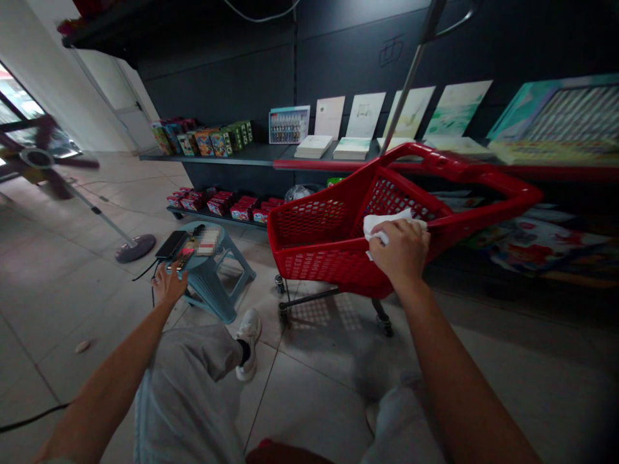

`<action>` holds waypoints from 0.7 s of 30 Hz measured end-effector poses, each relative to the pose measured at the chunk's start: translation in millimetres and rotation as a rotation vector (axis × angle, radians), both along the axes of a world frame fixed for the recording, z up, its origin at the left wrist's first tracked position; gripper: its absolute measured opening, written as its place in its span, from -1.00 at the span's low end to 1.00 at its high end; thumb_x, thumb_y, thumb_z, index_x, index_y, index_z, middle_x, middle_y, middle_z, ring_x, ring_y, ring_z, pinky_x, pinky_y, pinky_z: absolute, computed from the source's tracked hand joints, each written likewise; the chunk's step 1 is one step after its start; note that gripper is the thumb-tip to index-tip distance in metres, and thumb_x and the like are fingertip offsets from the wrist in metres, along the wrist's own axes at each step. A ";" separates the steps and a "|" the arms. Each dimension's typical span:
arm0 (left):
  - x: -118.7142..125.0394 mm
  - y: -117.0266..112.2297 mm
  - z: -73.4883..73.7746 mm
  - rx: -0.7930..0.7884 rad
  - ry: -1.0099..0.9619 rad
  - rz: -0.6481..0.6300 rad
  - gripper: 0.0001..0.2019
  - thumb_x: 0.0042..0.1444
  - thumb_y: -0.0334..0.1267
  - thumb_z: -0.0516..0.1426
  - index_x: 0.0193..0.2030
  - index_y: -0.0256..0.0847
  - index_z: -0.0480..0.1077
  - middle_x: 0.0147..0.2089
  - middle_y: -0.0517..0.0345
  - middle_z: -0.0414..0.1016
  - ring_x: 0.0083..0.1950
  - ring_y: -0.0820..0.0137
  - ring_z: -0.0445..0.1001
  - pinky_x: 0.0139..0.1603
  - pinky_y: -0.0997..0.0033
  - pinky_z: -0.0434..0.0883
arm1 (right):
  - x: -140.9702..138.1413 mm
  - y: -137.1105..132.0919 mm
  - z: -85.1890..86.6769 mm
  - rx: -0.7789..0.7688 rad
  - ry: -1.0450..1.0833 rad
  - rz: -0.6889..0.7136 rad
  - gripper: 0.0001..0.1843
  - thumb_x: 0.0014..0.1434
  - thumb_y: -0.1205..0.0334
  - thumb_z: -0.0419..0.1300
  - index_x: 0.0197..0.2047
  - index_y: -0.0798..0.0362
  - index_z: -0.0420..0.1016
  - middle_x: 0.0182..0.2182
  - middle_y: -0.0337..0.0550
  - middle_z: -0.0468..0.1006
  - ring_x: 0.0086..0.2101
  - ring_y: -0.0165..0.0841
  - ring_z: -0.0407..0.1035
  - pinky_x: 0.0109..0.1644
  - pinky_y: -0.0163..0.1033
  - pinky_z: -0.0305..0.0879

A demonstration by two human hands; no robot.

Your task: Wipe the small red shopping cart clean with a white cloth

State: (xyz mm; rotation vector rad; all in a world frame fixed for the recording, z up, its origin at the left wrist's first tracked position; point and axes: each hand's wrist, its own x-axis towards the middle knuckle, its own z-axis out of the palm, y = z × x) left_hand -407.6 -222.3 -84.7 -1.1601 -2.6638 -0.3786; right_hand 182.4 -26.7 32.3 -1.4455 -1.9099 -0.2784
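Cloth (pixel 380 223), white, bunched in the right grip (pixel 402 248), which closes around it on the near side of the red cart (pixel 324 263). Best to press lightly, cloth flat between hand and cart (it's on casters (pixel 385 327), could roll). Left grip (pixel 168 283) holds nothing visible, fingers spread beside the blue stool (pixel 207 283); contact unclear. Shelf edge (pixel 290 165) crowds the cart's far side; more room nearer, over the tiled floor (pixel 309 380).
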 end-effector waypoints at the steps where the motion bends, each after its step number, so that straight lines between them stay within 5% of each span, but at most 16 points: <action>1: -0.4 -0.1 -0.4 0.000 0.000 0.000 -0.42 0.31 -0.02 0.04 0.41 -0.17 0.26 0.51 -0.37 -0.01 0.50 -0.17 0.04 0.38 -0.33 0.09 | 0.1 0.0 -0.2 -0.001 0.003 0.000 -0.79 0.12 0.28 0.16 -0.22 0.07 0.60 -0.19 0.05 0.51 -0.11 -0.09 0.24 -0.03 -0.03 0.09; 7: 4.1 -1.6 6.2 0.023 -0.010 -0.004 -0.42 0.32 -0.05 0.03 0.43 -0.19 0.25 0.51 -0.34 -0.01 0.48 -0.17 0.08 0.37 -0.31 0.11 | 0.8 0.4 -0.6 -0.009 0.009 0.008 -0.79 0.13 0.28 0.16 -0.20 0.07 0.60 -0.17 0.05 0.52 -0.10 -0.09 0.24 -0.02 -0.01 0.10; 12: 37.2 13.2 40.6 0.175 0.081 -0.132 -0.44 0.28 -0.22 0.07 0.42 -0.17 0.26 0.50 -0.20 0.06 0.50 -0.04 0.07 0.45 -0.10 0.08 | 0.7 -0.7 -0.9 -0.020 0.012 0.006 -0.79 0.14 0.27 0.16 -0.20 0.07 0.59 -0.16 0.06 0.51 -0.09 -0.07 0.25 -0.02 -0.01 0.12; 16: 87.7 42.8 68.0 0.274 0.114 -0.378 -0.50 0.30 -0.25 0.04 0.37 -0.19 0.30 0.46 -0.16 0.15 0.51 0.07 0.09 0.48 0.00 0.07 | 1.0 -4.4 -4.1 -0.014 0.037 0.020 -0.78 0.15 0.28 0.17 -0.15 0.07 0.59 -0.14 0.06 0.49 -0.08 -0.07 0.26 -0.03 -0.02 0.17; 21: 185.0 83.3 82.7 0.396 0.081 -0.787 -0.58 0.37 -0.20 -0.01 0.31 -0.15 0.33 0.39 -0.13 0.27 0.46 0.17 0.19 0.46 0.05 0.14 | 2.0 -12.0 -9.0 -0.013 0.076 0.094 -0.76 0.16 0.31 0.18 -0.10 0.06 0.59 -0.10 0.04 0.47 -0.04 -0.08 0.26 0.02 -0.05 0.26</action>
